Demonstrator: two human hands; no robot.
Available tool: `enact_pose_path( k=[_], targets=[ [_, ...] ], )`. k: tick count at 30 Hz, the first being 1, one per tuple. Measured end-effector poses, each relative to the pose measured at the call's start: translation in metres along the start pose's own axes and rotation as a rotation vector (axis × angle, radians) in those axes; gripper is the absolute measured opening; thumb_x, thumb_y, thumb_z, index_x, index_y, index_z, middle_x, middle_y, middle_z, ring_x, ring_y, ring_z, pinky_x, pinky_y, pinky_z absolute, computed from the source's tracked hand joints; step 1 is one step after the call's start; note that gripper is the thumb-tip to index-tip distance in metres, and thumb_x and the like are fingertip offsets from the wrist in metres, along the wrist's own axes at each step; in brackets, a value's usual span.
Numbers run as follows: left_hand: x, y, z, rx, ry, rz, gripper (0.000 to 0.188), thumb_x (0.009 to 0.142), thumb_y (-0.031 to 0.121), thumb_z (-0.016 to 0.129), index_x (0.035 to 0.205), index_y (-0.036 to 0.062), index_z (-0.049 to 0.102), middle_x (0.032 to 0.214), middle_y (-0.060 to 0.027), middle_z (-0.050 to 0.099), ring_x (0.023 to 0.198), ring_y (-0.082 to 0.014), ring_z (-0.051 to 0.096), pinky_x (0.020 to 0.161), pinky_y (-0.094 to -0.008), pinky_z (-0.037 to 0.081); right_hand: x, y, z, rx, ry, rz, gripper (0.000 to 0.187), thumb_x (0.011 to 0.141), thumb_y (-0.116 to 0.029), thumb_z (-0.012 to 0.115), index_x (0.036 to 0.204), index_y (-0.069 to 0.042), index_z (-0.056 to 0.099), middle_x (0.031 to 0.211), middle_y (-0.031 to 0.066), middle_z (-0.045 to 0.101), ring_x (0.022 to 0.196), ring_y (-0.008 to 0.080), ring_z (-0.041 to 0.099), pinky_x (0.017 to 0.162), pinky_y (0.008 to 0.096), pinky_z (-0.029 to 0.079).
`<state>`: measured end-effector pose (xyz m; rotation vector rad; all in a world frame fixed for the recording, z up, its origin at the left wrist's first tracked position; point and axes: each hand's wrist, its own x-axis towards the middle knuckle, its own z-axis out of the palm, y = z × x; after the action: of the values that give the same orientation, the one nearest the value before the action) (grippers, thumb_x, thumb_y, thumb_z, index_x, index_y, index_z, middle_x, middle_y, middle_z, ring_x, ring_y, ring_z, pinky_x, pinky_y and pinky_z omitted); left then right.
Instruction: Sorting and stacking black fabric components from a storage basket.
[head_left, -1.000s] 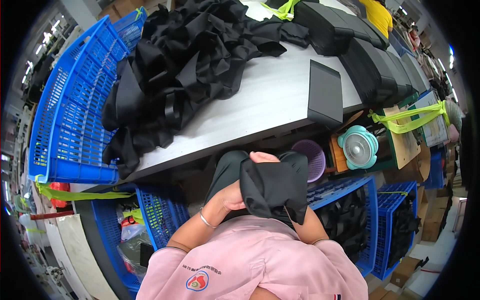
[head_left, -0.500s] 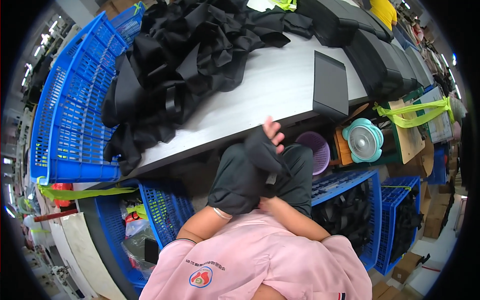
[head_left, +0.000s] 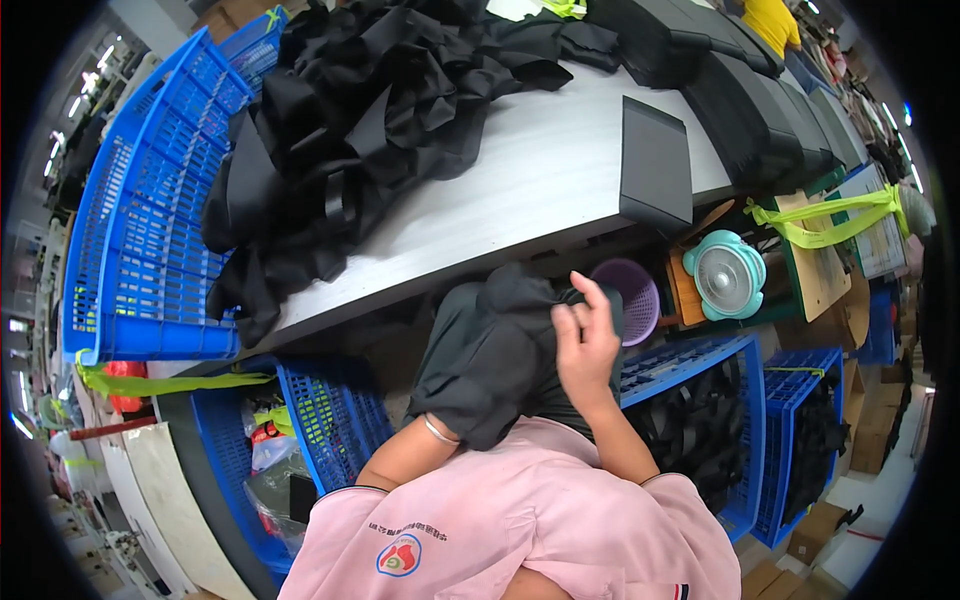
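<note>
A black fabric piece (head_left: 480, 370) covers my left forearm from above the wrist band, bunched over my lap. My left hand is hidden inside it, so its fingers do not show. Just right of the cloth, my right hand (head_left: 588, 350) is raised with its forefinger stretched and bent at the tip and its thumb apart. Nothing shows between those fingers, and they are close to the cloth's right edge. Ahead of me, a large heap of black fabric pieces (head_left: 350, 130) spreads over the left part of the white table (head_left: 470, 200).
A flat black panel (head_left: 655, 165) stands at the table's front edge, near stacked black panels (head_left: 745, 120). Blue crates (head_left: 165, 220) stand left; another crate (head_left: 690, 370) with black pieces is right. A purple basket (head_left: 640, 300) and turquoise fan (head_left: 728, 275) sit beyond my knees.
My left fingers, which stuck out of the black fabric's far end, are now covered by it. My right hand has risen from near my waist to the cloth's right side.
</note>
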<state>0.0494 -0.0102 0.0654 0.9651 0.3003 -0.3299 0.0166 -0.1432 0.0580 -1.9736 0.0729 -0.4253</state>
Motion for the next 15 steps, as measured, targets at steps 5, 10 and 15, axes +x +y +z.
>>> enact_pose_path(
  k=[5, 10, 15],
  targets=[
    [-0.013, 0.012, -0.033, 0.243, -0.127, 0.099, 0.055, 0.101, 0.018, 0.053, 0.151, 0.0037, 0.035, 0.155, -0.0123, 0.037, 0.138, -0.0234, 0.040, 0.112, -0.0375, 0.036, 0.008, 0.031, -0.012, 0.512, 0.087, 0.294, 0.029, 0.101, -0.015, 0.056, 0.125, 0.001, 0.058, 0.070, -0.0029, 0.050, 0.062, 0.0036, 0.044, 0.062, 0.0190, 0.040],
    [-0.009, 0.006, -0.037, 0.480, -0.260, 0.187, 0.053, 0.102, 0.017, 0.050, 0.150, 0.0025, 0.036, 0.154, -0.0118, 0.039, 0.137, -0.0224, 0.041, 0.112, -0.0356, 0.036, 0.011, 0.018, -0.026, 0.452, -0.227, 0.243, 0.031, 0.103, -0.022, 0.051, 0.116, 0.004, 0.064, 0.089, 0.0060, 0.062, 0.072, 0.0091, 0.057, 0.070, 0.0225, 0.046],
    [-0.019, -0.007, -0.046, 0.710, -0.410, 0.270, 0.050, 0.103, 0.016, 0.048, 0.149, 0.0013, 0.037, 0.153, -0.0114, 0.041, 0.137, -0.0213, 0.042, 0.111, -0.0337, 0.035, 0.012, 0.023, -0.020, 0.454, -0.502, 0.470, 0.016, 0.095, -0.019, 0.067, 0.093, -0.003, 0.067, 0.085, -0.0056, 0.055, 0.082, 0.0029, 0.046, 0.073, 0.0202, 0.037]
  ],
)
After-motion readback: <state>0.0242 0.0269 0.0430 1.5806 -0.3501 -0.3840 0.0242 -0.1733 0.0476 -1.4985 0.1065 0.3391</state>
